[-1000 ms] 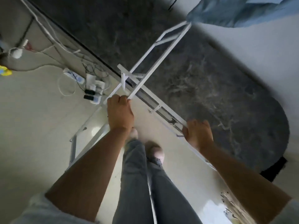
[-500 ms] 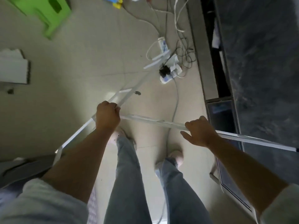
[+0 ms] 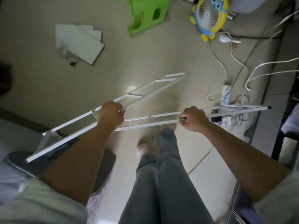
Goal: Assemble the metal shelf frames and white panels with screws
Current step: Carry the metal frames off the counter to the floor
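Over glossy tiles (image 3: 161, 54), L hand (image 3: 111, 114), R hand (image 3: 194, 119) round slim metal frames (image 3: 72, 120)

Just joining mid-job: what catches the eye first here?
At centre the left hand grips a white frame slanting from lower left, the right hand a second frame running right. Beyond them on the floor are white panels at upper left, a green stool top centre and a yellow fan top right.

left hand (image 3: 110, 114) grips a white metal frame (image 3: 72, 122); right hand (image 3: 195, 118) grips a second frame (image 3: 145, 125) reaching across to the left hand. white panels (image 3: 77, 41) lie beyond it.
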Demonstrator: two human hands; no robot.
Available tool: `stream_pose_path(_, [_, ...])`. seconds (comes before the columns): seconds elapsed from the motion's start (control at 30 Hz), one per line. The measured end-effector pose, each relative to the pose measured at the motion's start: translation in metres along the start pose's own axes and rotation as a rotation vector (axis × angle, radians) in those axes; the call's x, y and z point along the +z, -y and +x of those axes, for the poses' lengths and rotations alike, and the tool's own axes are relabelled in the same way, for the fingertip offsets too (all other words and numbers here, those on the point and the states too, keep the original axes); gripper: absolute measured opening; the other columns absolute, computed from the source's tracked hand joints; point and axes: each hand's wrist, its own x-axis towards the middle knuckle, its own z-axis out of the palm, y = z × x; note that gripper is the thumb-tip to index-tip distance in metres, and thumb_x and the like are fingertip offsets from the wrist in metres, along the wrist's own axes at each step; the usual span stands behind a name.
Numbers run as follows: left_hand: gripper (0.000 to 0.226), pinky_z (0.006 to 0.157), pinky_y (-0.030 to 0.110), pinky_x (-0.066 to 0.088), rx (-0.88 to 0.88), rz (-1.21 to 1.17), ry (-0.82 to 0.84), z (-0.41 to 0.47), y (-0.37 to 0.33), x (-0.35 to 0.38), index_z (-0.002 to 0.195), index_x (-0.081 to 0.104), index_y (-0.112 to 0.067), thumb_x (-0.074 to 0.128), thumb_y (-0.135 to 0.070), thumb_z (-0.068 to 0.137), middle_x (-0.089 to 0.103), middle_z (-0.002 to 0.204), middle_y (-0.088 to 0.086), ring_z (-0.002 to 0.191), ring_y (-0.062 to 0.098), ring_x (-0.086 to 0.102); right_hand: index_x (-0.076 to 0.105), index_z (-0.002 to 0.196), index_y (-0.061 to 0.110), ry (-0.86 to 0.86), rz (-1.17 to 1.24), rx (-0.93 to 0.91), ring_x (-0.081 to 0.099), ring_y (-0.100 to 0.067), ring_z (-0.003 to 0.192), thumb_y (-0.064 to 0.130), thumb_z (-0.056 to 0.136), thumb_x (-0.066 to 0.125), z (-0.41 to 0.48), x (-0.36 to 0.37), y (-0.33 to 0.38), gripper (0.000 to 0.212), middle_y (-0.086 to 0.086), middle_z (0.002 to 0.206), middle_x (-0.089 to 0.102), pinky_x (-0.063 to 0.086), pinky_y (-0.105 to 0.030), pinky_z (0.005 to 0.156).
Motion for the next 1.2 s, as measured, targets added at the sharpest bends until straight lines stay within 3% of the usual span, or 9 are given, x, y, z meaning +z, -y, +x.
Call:
stream_pose_path(0.17, [0.029, 0.084, 0.037, 0.04, -0.063, -0.062, -0.023, 0.078, 0.041, -0.058, 0.096, 0.066, 0.0, 0.047, -0.022, 0.094, 0.059, 0.098, 0.023, 0.1, 0.038, 0.053, 0.066, 0.098, 0.012, 0.052, -0.032, -0.089, 0.048, -0.026, 0.106, 0.029, 0.091, 0.045, 0.12, -0.071, 0.054, 0.028, -0.008, 0.099, 0.057, 0.034, -0.031, 0.081])
stream_pose_path(0.27, [0.028, 0.089, 0.038, 0.04, -0.134, -0.114, -0.06, 0.13, 0.073, -0.089, 0.101, 0.066, -0.004, 0.048, -0.022, 0.093, 0.058, 0.103, 0.02, 0.104, 0.035, 0.051, 0.067, 0.098, 0.016, 0.093, -0.018, -0.102, 0.051, -0.026, 0.101, 0.03, 0.091, 0.045, 0.2, -0.112, 0.09, 0.027, -0.001, 0.086, 0.05, 0.03, -0.027, 0.075])
stream_pose_path(0.33, [0.028, 0.095, 0.037, 0.037, -0.166, -0.128, -0.085, 0.164, 0.095, -0.103, 0.109, 0.064, -0.004, 0.048, -0.021, 0.094, 0.056, 0.11, 0.02, 0.111, 0.034, 0.048, 0.067, 0.088, 0.02, 0.132, -0.028, -0.063, 0.052, -0.025, 0.101, 0.03, 0.09, 0.045, 0.249, -0.13, 0.111, 0.024, 0.001, 0.085, 0.051, 0.033, -0.027, 0.076])
stream_pose_path(0.43, [0.029, 0.096, 0.038, 0.035, -0.18, -0.133, -0.111, 0.211, 0.13, -0.122, 0.11, 0.064, -0.004, 0.047, -0.021, 0.094, 0.056, 0.112, 0.019, 0.112, 0.034, 0.047, 0.056, 0.071, 0.018, 0.152, -0.092, -0.02, 0.052, -0.027, 0.102, 0.026, 0.089, 0.044, 0.307, -0.143, 0.144, 0.024, -0.004, 0.089, 0.057, 0.036, -0.029, 0.078])
stream_pose_path(0.6, [0.028, 0.089, 0.037, 0.039, -0.197, -0.14, -0.065, 0.295, 0.193, -0.154, 0.104, 0.066, -0.002, 0.048, -0.02, 0.094, 0.058, 0.109, 0.019, 0.108, 0.034, 0.051, 0.068, 0.08, 0.015, 0.124, -0.033, 0.027, 0.057, -0.029, 0.101, 0.026, 0.089, 0.049, 0.392, -0.158, 0.2, 0.024, -0.01, 0.098, 0.065, 0.042, -0.03, 0.078])
stream_pose_path(0.73, [0.03, 0.096, 0.035, 0.037, -0.119, -0.052, 0.001, 0.372, 0.232, -0.178, 0.112, 0.063, -0.005, 0.046, -0.022, 0.095, 0.057, 0.117, 0.014, 0.113, 0.03, 0.049, 0.07, 0.095, 0.014, 0.165, 0.05, 0.118, 0.056, -0.029, 0.104, 0.025, 0.089, 0.049, 0.457, -0.165, 0.24, 0.025, -0.013, 0.091, 0.059, 0.044, -0.03, 0.078])
stream_pose_path(0.83, [0.031, 0.094, 0.035, 0.039, -0.016, 0.118, 0.043, 0.424, 0.254, -0.188, 0.115, 0.062, -0.01, 0.042, -0.023, 0.096, 0.056, 0.115, 0.01, 0.112, 0.027, 0.048, 0.068, 0.104, 0.017, 0.146, 0.065, 0.162, 0.05, -0.025, 0.112, 0.027, 0.091, 0.046, 0.506, -0.167, 0.265, 0.028, -0.006, 0.11, 0.059, 0.041, -0.031, 0.088])
stream_pose_path(1.03, [0.025, 0.094, 0.034, 0.029, 0.208, 0.386, 0.112, 0.538, 0.288, -0.197, 0.107, 0.063, -0.021, 0.041, -0.023, 0.095, 0.057, 0.107, -0.001, 0.108, 0.021, 0.05, 0.067, 0.106, 0.016, 0.061, 0.185, 0.246, 0.049, -0.024, 0.112, 0.023, 0.09, 0.045, 0.603, -0.15, 0.293, 0.028, -0.006, 0.112, 0.057, 0.036, -0.032, 0.09])
stream_pose_path(1.2, [0.025, 0.094, 0.035, 0.025, 0.288, 0.441, 0.172, 0.618, 0.297, -0.154, 0.111, 0.06, -0.02, 0.041, -0.023, 0.096, 0.056, 0.111, 0.0, 0.109, 0.022, 0.047, 0.064, 0.11, 0.012, 0.029, 0.246, 0.293, 0.049, -0.023, 0.11, 0.023, 0.095, 0.04, 0.676, -0.106, 0.291, 0.031, -0.006, 0.113, 0.058, 0.039, -0.029, 0.084])
